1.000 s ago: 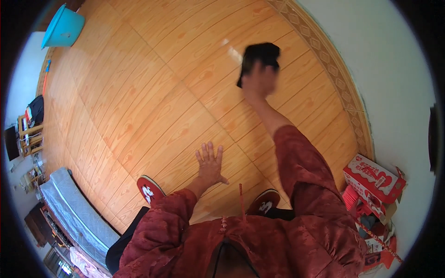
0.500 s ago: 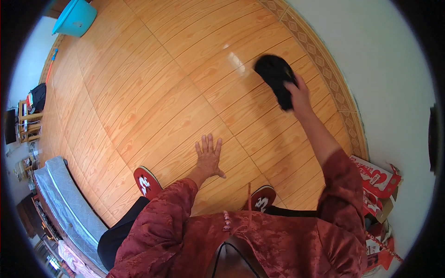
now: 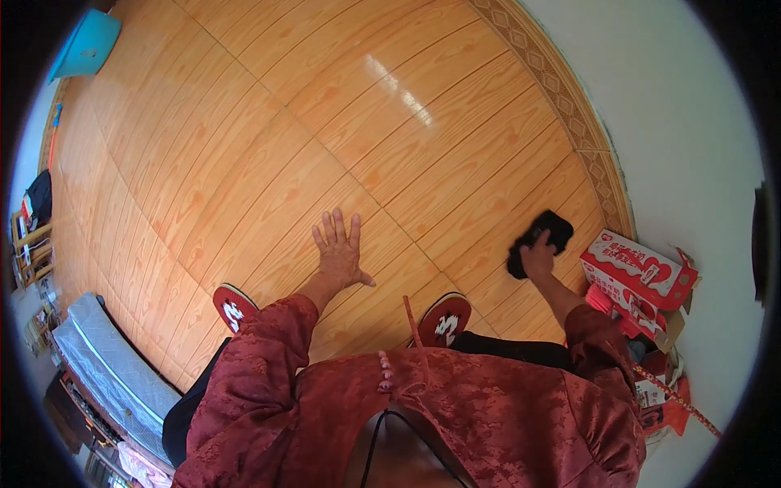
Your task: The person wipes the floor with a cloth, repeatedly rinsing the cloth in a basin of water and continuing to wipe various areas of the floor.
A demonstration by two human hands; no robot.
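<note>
Red-and-white cardboard cartons (image 3: pixel 639 272) crowd the right side, beside the pale wall (image 3: pixel 683 146), just past our black cloth (image 3: pixel 558 224). Our right red slipper (image 3: pixel 443 317) sits to its lower left; a turquoise tub (image 3: pixel 88 45) stands far off. The cloth lies over the wood-patterned floor (image 3: pixel 244 163) beneath our right hand (image 3: pixel 538 259), its long axis slanting upper right to lower left. Whether those fingers pinch it, we cannot tell. Our left hand (image 3: pixel 339 256) is spread wide.

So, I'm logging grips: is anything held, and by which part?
Right hand is on the black cloth, near side; gripped or pressed, can't tell. Left hand holds nothing.
</note>
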